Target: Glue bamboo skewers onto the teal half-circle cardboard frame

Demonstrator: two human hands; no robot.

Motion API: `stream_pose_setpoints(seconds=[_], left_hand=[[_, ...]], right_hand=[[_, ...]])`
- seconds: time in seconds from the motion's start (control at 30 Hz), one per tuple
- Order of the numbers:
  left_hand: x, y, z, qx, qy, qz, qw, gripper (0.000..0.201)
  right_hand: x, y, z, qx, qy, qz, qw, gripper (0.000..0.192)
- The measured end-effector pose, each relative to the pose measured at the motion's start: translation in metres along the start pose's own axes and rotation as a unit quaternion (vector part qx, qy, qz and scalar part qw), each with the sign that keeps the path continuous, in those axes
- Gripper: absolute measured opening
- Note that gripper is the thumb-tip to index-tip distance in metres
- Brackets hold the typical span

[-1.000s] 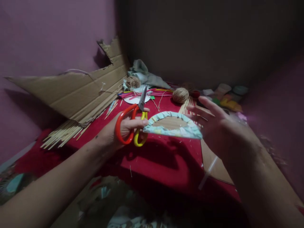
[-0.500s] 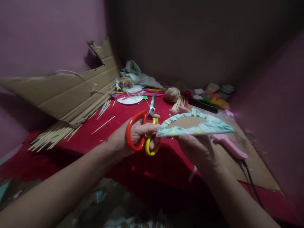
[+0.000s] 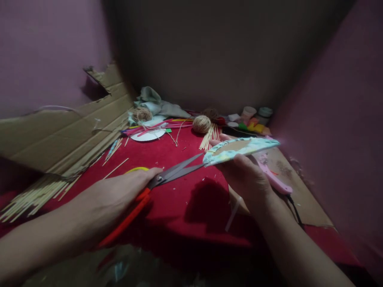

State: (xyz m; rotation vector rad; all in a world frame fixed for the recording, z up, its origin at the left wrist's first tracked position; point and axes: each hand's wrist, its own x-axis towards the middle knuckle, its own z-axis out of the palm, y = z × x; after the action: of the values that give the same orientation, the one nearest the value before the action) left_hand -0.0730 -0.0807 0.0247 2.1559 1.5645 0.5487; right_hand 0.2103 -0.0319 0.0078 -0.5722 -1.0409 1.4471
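Note:
My left hand [image 3: 122,189] is closed round the handles of a pair of scissors [image 3: 163,178], one handle red and one yellow. Their blades are parted and point right, the tips close to the left end of a cardboard piece [image 3: 236,149] edged with glued-down light blue patterned fabric. Whether the blades touch the fabric I cannot tell. My right hand [image 3: 247,173] grips that fabric-edged cardboard from below, thumb on the near edge and fingers behind. Just beyond my right wrist lies a pink glue gun [image 3: 275,177] with a black cord.
Thin wooden sticks [image 3: 38,195] lie at the left below a large torn cardboard sheet [image 3: 66,139]. Toward the back of the red cloth [image 3: 176,207] are a twine ball [image 3: 202,124], a white disc [image 3: 148,134] and jars [image 3: 265,114]. A cardboard board [image 3: 302,199] lies at right.
My left hand has moved left and turned the scissors from upright to pointing right, with the blades now spread. My right hand still holds the fabric-edged cardboard, now slightly tilted. The view has shifted.

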Motion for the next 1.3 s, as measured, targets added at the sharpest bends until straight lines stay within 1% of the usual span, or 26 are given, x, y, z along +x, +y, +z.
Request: stream_pose_setpoints(seconds=[0.1,0.23,0.37,0.47,0.63,0.8,0.93,1.0,1.07,1.17,1.3], left_hand=[[0.002,0.004,0.004,0.05,-0.057,0.032,0.997,0.051],[0.006,0.01,0.007,0.086,-0.064,0.028,0.994,0.062],[0.011,0.012,0.011,0.101,-0.07,0.022,0.992,0.059],[0.013,0.012,0.014,0.106,-0.078,0.025,0.991,0.058],[0.012,0.012,0.018,0.137,-0.086,0.077,0.984,0.058],[0.008,0.001,0.022,0.151,-0.07,0.149,0.975,0.046],[0.007,-0.008,0.025,0.144,-0.041,0.203,0.968,0.042],[0.007,-0.008,0.025,0.137,-0.04,0.203,0.969,0.041],[0.007,-0.007,0.024,0.124,-0.054,0.189,0.973,0.04],[0.006,-0.005,0.024,0.079,-0.063,0.175,0.979,0.04],[0.004,-0.008,0.025,0.024,-0.107,0.119,0.987,0.044]], right_hand=[[-0.001,0.001,-0.001,0.004,0.015,0.008,1.0,0.052],[-0.002,0.001,-0.002,-0.012,0.016,0.01,1.0,0.052],[-0.002,0.001,-0.005,-0.024,0.013,0.018,0.999,0.054],[-0.002,0.001,-0.005,-0.016,0.018,0.021,0.999,0.059],[-0.001,0.001,-0.005,0.032,0.018,0.05,0.998,0.071],[-0.003,0.002,-0.004,0.059,0.011,0.062,0.996,0.068],[-0.005,0.003,-0.004,0.066,0.006,0.069,0.995,0.068],[-0.006,0.003,-0.004,0.074,0.004,0.07,0.995,0.069],[-0.007,0.002,-0.004,0.082,0.002,0.072,0.994,0.069],[-0.008,0.003,-0.003,0.087,0.001,0.072,0.994,0.07],[-0.007,0.003,-0.003,0.075,0.004,0.069,0.995,0.069]])
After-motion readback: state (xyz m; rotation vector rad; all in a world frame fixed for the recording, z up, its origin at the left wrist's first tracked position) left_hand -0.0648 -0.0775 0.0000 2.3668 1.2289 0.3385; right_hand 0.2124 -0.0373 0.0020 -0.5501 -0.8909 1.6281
